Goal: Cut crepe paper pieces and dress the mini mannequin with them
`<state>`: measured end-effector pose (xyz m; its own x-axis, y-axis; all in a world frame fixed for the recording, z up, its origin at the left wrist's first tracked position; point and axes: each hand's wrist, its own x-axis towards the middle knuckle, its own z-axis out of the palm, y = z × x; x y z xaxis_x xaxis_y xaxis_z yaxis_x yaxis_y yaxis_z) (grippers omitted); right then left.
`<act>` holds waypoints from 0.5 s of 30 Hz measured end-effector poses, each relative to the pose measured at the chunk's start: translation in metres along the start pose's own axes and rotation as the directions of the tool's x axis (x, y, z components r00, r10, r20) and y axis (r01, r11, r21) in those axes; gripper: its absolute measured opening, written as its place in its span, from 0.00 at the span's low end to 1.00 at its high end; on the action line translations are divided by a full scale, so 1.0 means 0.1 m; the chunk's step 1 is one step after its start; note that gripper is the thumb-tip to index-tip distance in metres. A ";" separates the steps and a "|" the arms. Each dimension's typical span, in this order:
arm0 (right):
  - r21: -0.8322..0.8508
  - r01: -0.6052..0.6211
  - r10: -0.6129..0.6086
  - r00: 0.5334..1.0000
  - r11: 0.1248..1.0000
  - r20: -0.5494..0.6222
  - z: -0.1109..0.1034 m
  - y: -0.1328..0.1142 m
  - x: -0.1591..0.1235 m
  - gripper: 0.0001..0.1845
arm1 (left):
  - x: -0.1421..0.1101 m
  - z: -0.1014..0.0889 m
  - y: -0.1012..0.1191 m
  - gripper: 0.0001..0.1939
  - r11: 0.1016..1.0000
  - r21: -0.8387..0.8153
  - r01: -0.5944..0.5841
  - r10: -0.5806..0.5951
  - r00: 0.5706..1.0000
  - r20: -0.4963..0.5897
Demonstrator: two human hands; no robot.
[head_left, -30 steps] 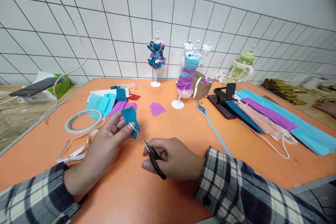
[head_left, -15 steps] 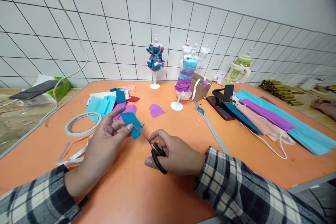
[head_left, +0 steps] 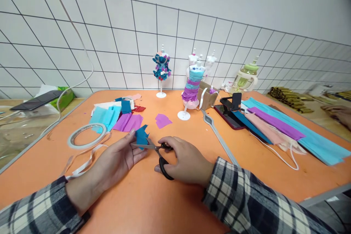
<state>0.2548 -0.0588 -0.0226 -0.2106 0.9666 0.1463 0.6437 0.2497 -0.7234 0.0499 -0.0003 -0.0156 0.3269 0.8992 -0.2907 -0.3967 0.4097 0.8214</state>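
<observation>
Between the fingers of my left hand (head_left: 117, 159) is a small piece of dark blue crepe paper (head_left: 142, 135) with a jagged right edge. The palm is turned partly up. My right hand (head_left: 186, 161) is closed around the black handles of a pair of scissors (head_left: 152, 146). The blades stand apart and point left, across the lower part of the blue paper and close to my left fingers. Just beyond, a loose purple scrap (head_left: 163, 120) lies on the orange table (head_left: 153, 204).
Folded light blue (head_left: 105, 117) and purple paper (head_left: 128, 122) lie at left beside a tape roll (head_left: 87, 135). Small dress forms (head_left: 161, 66) stand at the back, one in a blue and purple dress (head_left: 192, 84). At right are a phone (head_left: 229, 117) and long paper strips (head_left: 276, 122).
My left hand has turned palm up and lowered slightly, and the blue paper now stands more upright with a notched edge. The scissor blades have spread wider and swung to point left.
</observation>
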 end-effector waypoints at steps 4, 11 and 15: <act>-0.088 0.012 -0.009 0.999 0.996 0.035 -0.03 0.03 0.01 0.31 | 0.05 -0.07 -0.01 0.10 0.987 0.098 -0.128 0.136 0.987 -0.086; -0.307 -0.055 0.047 0.998 0.950 -0.035 -0.23 0.21 0.11 0.22 | 0.12 -0.13 -0.01 0.12 0.945 0.271 -0.182 0.206 0.976 -0.063; -0.295 -0.205 0.212 0.977 0.933 -0.009 -0.35 0.37 0.21 0.26 | 0.05 -0.08 -0.04 0.13 0.958 0.257 -0.128 0.136 0.991 -0.014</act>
<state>0.3005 -0.0274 -0.0229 -0.0626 0.9980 -0.0048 0.8612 0.0516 -0.5056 0.0466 0.0037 -0.0242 0.2584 0.9485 -0.1834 -0.2017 0.2386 0.9499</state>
